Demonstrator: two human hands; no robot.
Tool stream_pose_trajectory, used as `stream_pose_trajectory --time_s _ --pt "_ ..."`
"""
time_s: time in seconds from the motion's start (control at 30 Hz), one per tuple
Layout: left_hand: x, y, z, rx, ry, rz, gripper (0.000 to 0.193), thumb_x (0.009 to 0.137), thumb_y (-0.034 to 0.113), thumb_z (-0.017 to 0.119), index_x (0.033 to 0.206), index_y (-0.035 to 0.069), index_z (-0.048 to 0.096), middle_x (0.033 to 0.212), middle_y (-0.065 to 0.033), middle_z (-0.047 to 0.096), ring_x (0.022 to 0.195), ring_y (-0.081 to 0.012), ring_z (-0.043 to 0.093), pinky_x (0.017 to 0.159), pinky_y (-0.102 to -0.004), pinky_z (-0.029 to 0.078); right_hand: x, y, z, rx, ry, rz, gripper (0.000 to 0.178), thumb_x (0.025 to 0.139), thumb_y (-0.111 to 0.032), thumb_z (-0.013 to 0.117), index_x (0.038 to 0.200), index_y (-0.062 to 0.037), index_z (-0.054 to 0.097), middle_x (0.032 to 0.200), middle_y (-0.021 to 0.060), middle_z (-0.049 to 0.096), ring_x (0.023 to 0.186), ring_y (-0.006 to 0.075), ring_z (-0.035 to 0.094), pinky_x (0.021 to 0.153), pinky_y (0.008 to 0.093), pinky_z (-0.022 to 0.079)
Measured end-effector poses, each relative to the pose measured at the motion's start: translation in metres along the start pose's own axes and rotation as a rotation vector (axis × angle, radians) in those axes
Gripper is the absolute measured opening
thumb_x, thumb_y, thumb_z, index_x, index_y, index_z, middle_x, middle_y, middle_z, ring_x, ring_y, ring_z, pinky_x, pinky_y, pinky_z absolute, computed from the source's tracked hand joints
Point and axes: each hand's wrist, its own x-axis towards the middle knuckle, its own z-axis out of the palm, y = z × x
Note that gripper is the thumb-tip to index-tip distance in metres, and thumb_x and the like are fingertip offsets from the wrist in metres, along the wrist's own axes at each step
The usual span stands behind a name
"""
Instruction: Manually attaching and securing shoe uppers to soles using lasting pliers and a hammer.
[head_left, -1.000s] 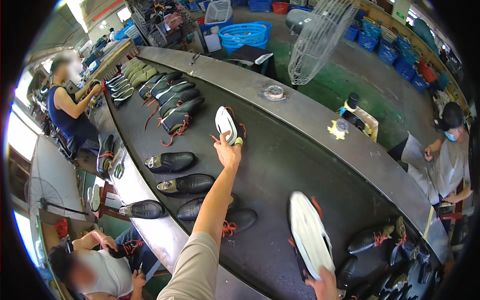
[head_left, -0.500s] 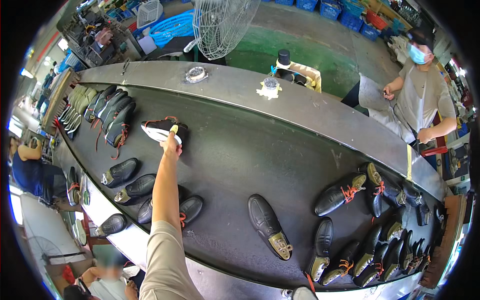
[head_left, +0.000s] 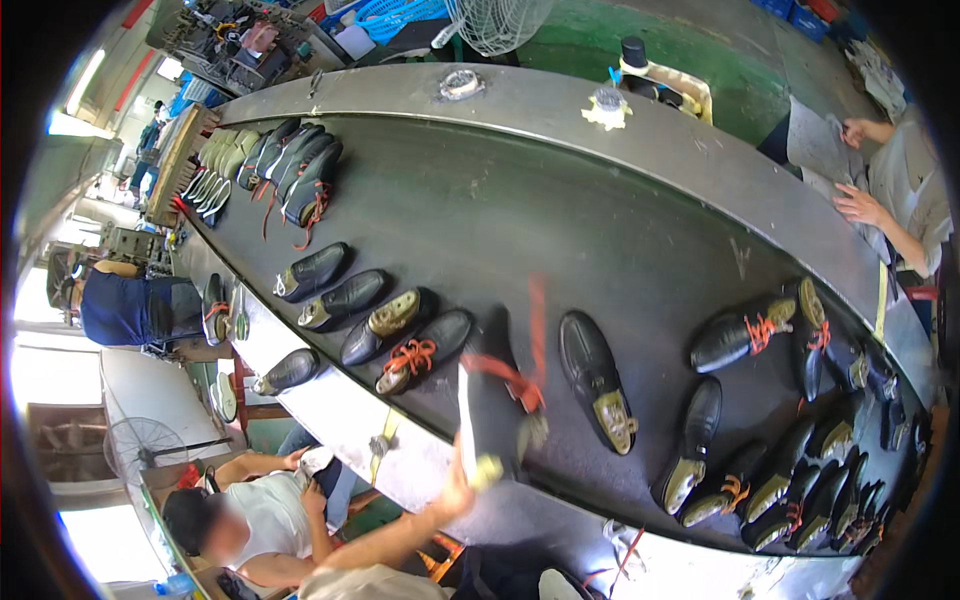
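The left hand [head_left: 456, 488], a yellow cover [head_left: 487, 471] on one digit, pinches the heel end of a black lace-up shoe [head_left: 490, 420] with red laces and a white sole edge. The shoe, blurred, is held over the near edge of the desk [head_left: 610, 250], its toe toward the far side and its sole edge facing left.

Just right of it lies a black loafer [head_left: 590, 370] with an olive lining. Just left, a black shoe with red laces [head_left: 432, 348] is first in a slanting row with an olive-lined black shoe [head_left: 388, 328] and two more black shoes [head_left: 345, 298]. Farther right, a crowd of black shoes [head_left: 770, 485] fills that end, some red-laced; at the far left are dark shoes with trailing red laces [head_left: 305, 185] beside olive shoes [head_left: 228, 150].

Two round objects [head_left: 607, 106] sit on the metal far rim. Beyond the near edge, at left, a co-worker in a white sleeveless top [head_left: 275, 515] sits; another person [head_left: 900, 190] is at the right.
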Motion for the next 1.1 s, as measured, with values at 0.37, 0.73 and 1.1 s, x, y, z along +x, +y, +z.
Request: stream_pose_trajectory --time_s 0.37,0.73,1.1 --pt "-0.163 0.017 0.02 0.733 -0.588 0.218 0.083 0.073 0.049 0.085 0.145 0.015 0.06 0.122 -0.0214 0.064 0.108 -0.0395 0.064 0.093 -0.0472 0.053 0.022 0.115 0.019 0.191 -0.169 0.057 0.098 0.075 -0.038 0.093 0.149 -0.0053 0.038 0.126 0.0212 0.063 0.114 0.0295 0.065 0.099 0.0395 0.052" --pt "-0.187 -0.074 0.035 0.405 0.178 0.326 0.084 0.08 0.068 0.076 0.124 0.001 0.054 0.119 -0.0232 0.063 0.109 -0.0333 0.063 0.102 -0.0488 0.048 0.117 0.204 0.009 -0.221 -0.362 -0.117 0.107 0.083 -0.046 0.084 0.161 -0.0115 0.021 0.15 0.0267 0.042 0.137 0.0436 0.049 0.114 0.0482 0.044" --pt "-0.332 -0.116 0.073 0.423 0.321 0.437 0.04 0.099 0.036 0.056 0.112 -0.001 0.061 0.104 -0.0106 0.063 0.094 -0.0204 0.059 0.087 -0.036 0.047 0.131 0.287 0.061 -0.303 0.032 -0.49 0.088 0.075 -0.04 0.09 0.151 -0.0182 0.052 0.142 0.0154 0.055 0.129 0.0367 0.056 0.108 0.046 0.049"
